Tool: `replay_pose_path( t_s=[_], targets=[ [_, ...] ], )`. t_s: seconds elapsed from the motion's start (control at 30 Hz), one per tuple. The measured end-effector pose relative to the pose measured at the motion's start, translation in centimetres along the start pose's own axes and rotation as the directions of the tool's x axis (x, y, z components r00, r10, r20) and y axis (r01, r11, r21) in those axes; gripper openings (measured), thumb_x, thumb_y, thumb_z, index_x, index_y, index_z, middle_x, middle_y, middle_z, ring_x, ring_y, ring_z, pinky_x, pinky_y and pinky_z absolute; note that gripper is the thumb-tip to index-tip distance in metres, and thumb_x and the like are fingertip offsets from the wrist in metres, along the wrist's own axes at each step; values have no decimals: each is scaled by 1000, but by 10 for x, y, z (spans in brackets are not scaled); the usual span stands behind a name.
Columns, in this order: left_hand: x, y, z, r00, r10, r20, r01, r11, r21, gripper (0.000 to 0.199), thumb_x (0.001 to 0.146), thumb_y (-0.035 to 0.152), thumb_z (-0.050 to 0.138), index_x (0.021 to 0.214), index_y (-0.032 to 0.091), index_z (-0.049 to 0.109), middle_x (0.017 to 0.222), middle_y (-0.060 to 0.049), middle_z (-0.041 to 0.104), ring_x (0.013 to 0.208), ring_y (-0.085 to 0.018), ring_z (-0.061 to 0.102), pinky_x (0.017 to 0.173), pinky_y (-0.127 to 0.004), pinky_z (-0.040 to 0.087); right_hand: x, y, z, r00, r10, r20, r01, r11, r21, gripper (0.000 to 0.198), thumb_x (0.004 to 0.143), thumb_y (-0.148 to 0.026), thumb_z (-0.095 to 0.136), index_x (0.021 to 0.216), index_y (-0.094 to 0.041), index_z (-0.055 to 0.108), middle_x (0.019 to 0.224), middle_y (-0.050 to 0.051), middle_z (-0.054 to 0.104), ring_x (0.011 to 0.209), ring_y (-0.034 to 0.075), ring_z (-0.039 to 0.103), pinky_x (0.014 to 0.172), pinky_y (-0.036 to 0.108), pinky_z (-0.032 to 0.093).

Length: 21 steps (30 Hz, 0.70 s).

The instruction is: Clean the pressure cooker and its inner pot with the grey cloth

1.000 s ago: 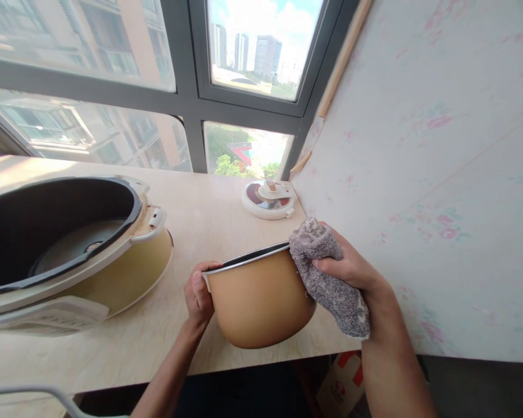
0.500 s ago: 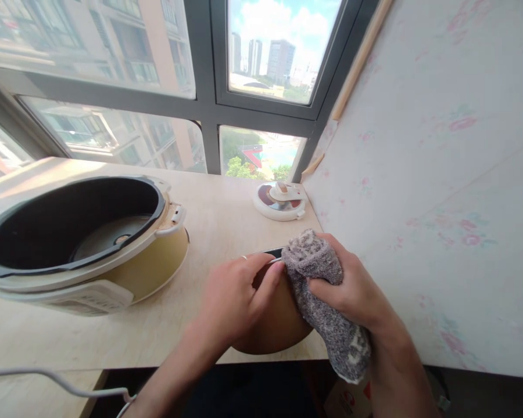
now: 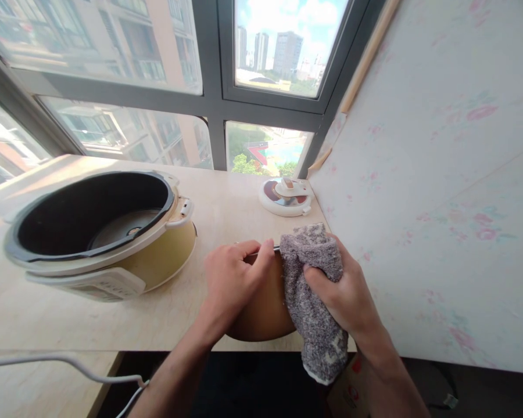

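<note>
A brown, round-bottomed pot (image 3: 264, 307), which looks like a cooker's inner pot, is tilted near the counter's front edge. My left hand (image 3: 237, 276) pinches its rim between thumb and fingers. My right hand (image 3: 346, 284) is closed on a grey-brown fuzzy cloth (image 3: 311, 302), pressed against the rim's right side. The cloth's lower end hangs down past the counter edge. Most of the pot's inside and part of its rim are hidden behind my hands and the cloth.
A yellow-and-white cooker body (image 3: 165, 255) stands lidless at left, its dark cavity showing. A white round lid (image 3: 285, 197) lies by the window. A flowered wall (image 3: 440, 203) borders the right. A white cord (image 3: 70, 363) crosses the lower left.
The cloth and my right hand have shifted slightly left along the pot, and the cloth's hanging end has swung left. My left hand still holds the rim. The whole view has shifted a little.
</note>
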<state>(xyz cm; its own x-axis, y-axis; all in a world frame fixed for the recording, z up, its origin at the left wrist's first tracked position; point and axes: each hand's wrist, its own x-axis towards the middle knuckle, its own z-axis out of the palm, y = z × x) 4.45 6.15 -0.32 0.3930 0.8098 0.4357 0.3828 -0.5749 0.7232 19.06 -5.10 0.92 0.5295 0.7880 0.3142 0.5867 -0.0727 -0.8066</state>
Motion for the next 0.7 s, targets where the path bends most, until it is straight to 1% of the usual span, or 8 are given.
replay_pose_path(
  t_s=[0.1,0.2,0.27,0.43,0.57,0.63,0.67,0.7],
  targets=[
    [1,-12,-4,994,-106,-9,104,988,-113,57,88,47,54,46,20,28,48,3,22,47,-10,24,47,-29,17,15,19,-5,991,121,65,-130,977,169,22,73,-30,64,93,-22,65,83,1,71,77,22,66,70,32,55],
    [-2,-22,-6,983,-181,-23,171,957,-233,57,87,45,56,48,20,22,50,3,19,48,-10,20,45,-29,15,31,39,-7,951,274,141,-305,903,304,21,66,-34,67,81,-20,63,68,0,65,62,20,62,56,29,51],
    [-5,-28,-4,977,-205,-53,180,937,-299,56,86,43,57,48,20,23,50,3,19,48,-10,20,45,-29,15,42,52,-8,920,338,198,-390,845,366,23,63,-35,68,79,-20,62,65,-1,64,58,19,60,52,29,48],
    [-12,-46,4,942,-316,-112,234,860,-453,50,82,42,59,45,20,34,48,3,23,46,-9,23,43,-27,17,65,89,-5,856,438,274,-516,759,398,21,60,-36,67,73,-20,61,60,-1,62,56,18,58,50,28,46],
    [-11,-67,16,904,-400,-154,254,790,-558,47,77,42,61,45,21,34,47,4,24,45,-9,21,43,-27,17,70,122,0,804,508,309,-595,701,393,18,66,-39,62,71,-22,57,59,0,60,54,19,55,49,32,46],
    [-9,-78,24,897,-418,-147,249,750,-612,48,76,42,62,45,21,32,47,5,25,45,-8,21,43,-26,17,70,136,0,811,505,294,-584,718,379,20,69,-43,60,69,-23,56,60,2,60,56,21,56,52,35,49],
    [-8,-83,29,894,-427,-137,250,727,-639,48,75,42,62,46,22,30,47,5,25,44,-8,21,43,-26,18,70,142,-2,838,479,261,-545,756,362,22,69,-45,60,68,-23,55,60,2,59,58,22,57,55,37,50],
    [-7,-87,33,891,-437,-123,254,704,-663,47,75,42,61,46,22,30,47,5,25,44,-8,22,43,-26,18,70,147,-4,879,430,207,-477,809,343,23,69,-46,60,67,-24,55,60,3,59,59,23,57,56,38,52]
  ],
)
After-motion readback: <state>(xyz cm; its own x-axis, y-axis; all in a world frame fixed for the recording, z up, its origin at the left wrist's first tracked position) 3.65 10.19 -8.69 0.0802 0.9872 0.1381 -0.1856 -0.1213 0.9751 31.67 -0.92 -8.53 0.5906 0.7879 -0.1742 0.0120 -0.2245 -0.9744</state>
